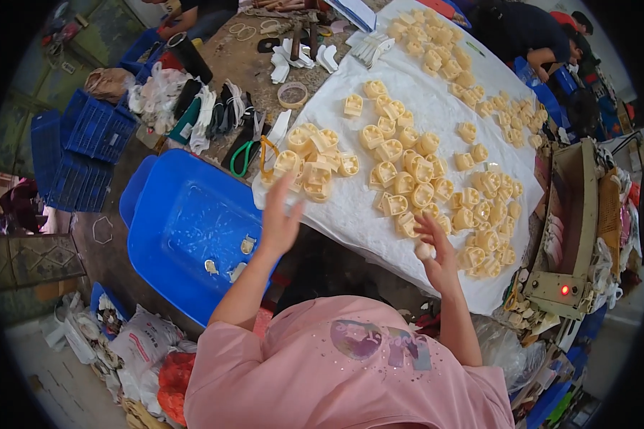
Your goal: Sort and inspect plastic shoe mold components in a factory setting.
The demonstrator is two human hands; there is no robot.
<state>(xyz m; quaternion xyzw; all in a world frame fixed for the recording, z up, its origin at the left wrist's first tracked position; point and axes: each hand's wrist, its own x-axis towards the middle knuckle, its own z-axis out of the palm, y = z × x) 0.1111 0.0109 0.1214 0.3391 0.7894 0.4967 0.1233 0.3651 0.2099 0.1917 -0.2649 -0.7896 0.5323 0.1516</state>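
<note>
Molded cream plastic parts, round and hollow, lie on a white sheet [329, 222] over the table. My left hand [280, 218] is open, fingers stretched up beside a small stacked group of these parts [315, 161] at the table's left edge. Over the front of a larger spread of parts [415, 168], my right hand [442, 256] has its fingers apart and slightly curved. A pale piece [423, 251] shows by its thumb; whether the thumb touches it I cannot tell.
A blue tub [182, 264] with a few cream bits stands at left. Green-handled scissors [243, 157], a tape roll [293, 94] and gloves lie behind it. A machine with a lit red lamp [565, 290] stands right. Other people [526, 32] work at the far side.
</note>
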